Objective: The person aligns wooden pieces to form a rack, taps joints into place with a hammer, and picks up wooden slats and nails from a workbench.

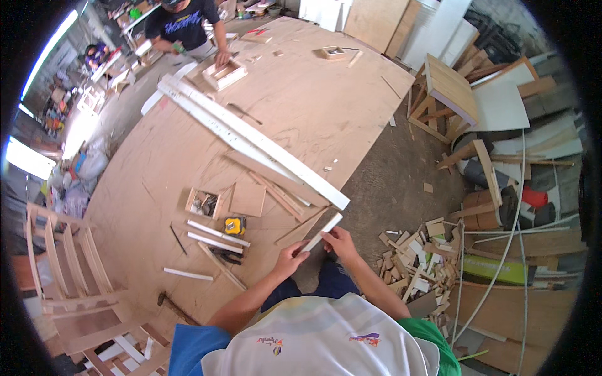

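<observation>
A short white wooden strip [323, 231] is held at a slant over the table's near edge, in front of my body. My left hand [291, 259] is closed around its lower end. My right hand [340, 244] grips it farther up, fingers and thumb pressed on its side. Left of my hands, on the table [147, 244], lie more white strips [218, 233], a yellow and black tape measure [234, 225], dark-handled pliers [227, 255] and a thin dark pencil-like stick [179, 239]. Behind these is a small wooden box [203, 203] of small metal pieces, beside a square board [247, 199].
Long white boards [251, 141] cross the table diagonally. A hammer [172, 307] lies at the near left edge. Scrap wood [417, 257] is heaped on the floor at right, below a wooden stool [446, 94]. Far left, a co-worker [188, 28] handles a wooden box [224, 75].
</observation>
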Demonstrator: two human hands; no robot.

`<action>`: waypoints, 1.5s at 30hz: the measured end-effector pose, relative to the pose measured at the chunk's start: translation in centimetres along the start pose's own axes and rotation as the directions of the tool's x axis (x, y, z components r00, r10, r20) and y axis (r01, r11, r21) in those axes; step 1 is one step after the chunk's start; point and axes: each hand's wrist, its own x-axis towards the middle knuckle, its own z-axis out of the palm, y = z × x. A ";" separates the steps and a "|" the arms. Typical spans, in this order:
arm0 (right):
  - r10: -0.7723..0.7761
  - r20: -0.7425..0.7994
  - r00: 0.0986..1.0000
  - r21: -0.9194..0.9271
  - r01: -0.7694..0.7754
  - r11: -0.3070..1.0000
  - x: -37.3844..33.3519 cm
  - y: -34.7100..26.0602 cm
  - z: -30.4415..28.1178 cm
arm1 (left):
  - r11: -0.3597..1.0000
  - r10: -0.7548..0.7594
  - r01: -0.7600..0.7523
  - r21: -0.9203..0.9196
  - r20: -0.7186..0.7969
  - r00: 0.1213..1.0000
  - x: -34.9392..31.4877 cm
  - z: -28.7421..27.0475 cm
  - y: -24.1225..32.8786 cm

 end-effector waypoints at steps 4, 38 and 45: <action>-0.087 -0.133 0.987 0.250 0.118 0.961 -1.1 -0.6 -8.3 | 0.977 0.102 -0.112 0.181 0.062 0.993 5.1 6.5 2.6; -0.129 -0.191 0.973 0.082 0.147 0.986 27.9 -26.4 -54.2 | 0.950 0.294 -0.309 0.046 0.201 0.934 59.4 38.1 19.6; -0.152 -0.039 0.988 0.067 0.155 0.986 41.1 -35.1 -53.6 | 0.933 0.346 -0.321 0.164 -0.163 0.924 70.5 32.0 25.5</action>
